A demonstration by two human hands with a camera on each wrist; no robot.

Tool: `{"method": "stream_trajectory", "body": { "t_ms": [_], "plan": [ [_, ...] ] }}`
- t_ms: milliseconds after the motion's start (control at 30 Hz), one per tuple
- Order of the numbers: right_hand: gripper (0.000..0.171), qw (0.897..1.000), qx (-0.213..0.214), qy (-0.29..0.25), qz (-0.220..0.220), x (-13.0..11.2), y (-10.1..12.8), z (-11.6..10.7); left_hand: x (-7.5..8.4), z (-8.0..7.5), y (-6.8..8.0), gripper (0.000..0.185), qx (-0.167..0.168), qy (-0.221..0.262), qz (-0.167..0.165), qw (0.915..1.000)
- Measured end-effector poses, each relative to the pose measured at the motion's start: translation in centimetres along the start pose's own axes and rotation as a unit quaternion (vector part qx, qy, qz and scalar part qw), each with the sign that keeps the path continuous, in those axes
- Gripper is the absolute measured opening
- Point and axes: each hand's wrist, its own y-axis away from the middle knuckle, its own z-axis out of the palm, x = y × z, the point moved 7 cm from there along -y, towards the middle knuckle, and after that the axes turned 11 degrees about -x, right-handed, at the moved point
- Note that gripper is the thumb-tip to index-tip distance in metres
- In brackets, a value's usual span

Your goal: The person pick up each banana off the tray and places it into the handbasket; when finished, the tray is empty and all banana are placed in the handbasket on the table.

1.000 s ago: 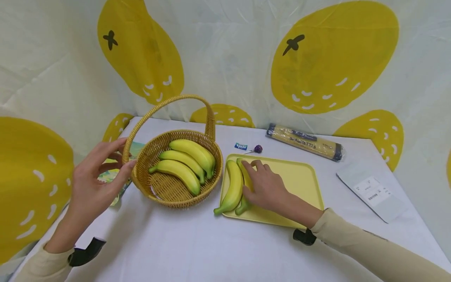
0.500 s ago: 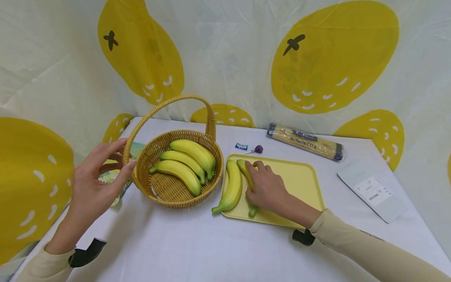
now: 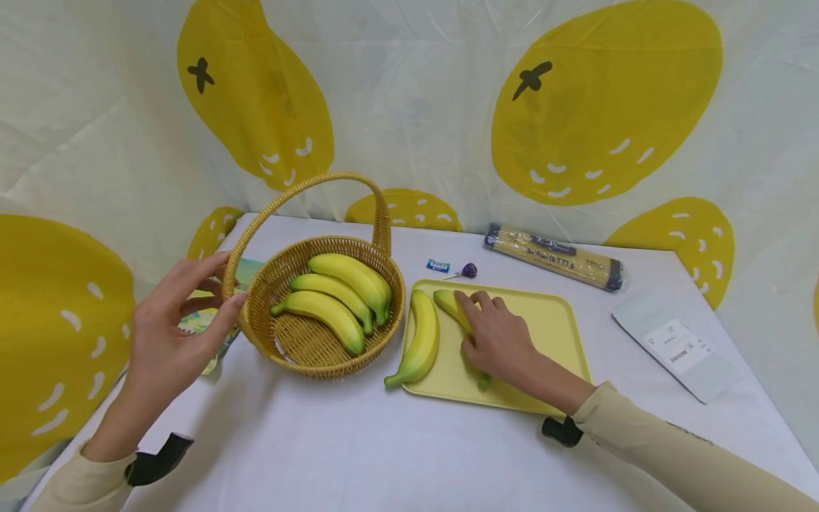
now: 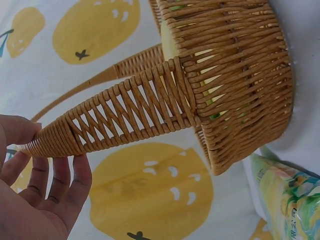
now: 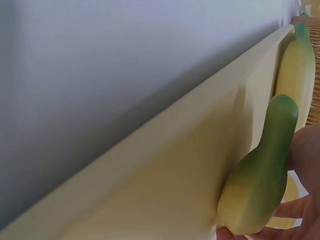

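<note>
White surface (image 3: 358, 455), lemon-print backdrop behind. Right hand (image 3: 499, 345) laid over a banana (image 3: 449, 302) on the yellow tray (image 3: 550, 323), fingers curled round it, a second banana (image 3: 422, 340) just beside. Left hand (image 3: 173, 320), fingers loosely spread, touching the wicker basket (image 3: 320, 355) handle.

Your right hand (image 3: 498, 341) is covering the middle of the banana (image 3: 449, 301) on the tray (image 3: 550, 320); only its two ends are showing. The right wrist view is cutting off your fingers at the lower edge. The wrapper (image 3: 438, 266) print is reading too small. The basket (image 3: 320, 355) is hiding part of the packet (image 3: 203, 320).
</note>
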Motion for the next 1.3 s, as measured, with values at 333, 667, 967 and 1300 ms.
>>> {"method": "stream_trajectory", "body": {
  "t_ms": [333,667,967,1300],
  "plan": [
    [0.074,1.000,0.009,-0.001,0.005,1.0,0.0,-0.2,-0.1,0.0,0.0,0.071,0.005,0.002,-0.001,1.0000],
    [0.074,1.000,0.006,0.003,0.015,2.1,0.1,-0.7,-0.1,0.1,0.0,0.071,0.006,0.000,0.003,1.0000],
    [0.074,1.000,0.022,0.000,0.008,2.1,0.1,-2.2,-0.1,0.0,0.1,0.072,0.011,-0.005,0.007,0.9999],
    [0.072,0.997,0.068,0.005,-0.040,0.3,0.3,-4.1,-0.2,0.0,0.1,0.071,-0.007,-0.005,-0.001,1.0000]
  ]
}}
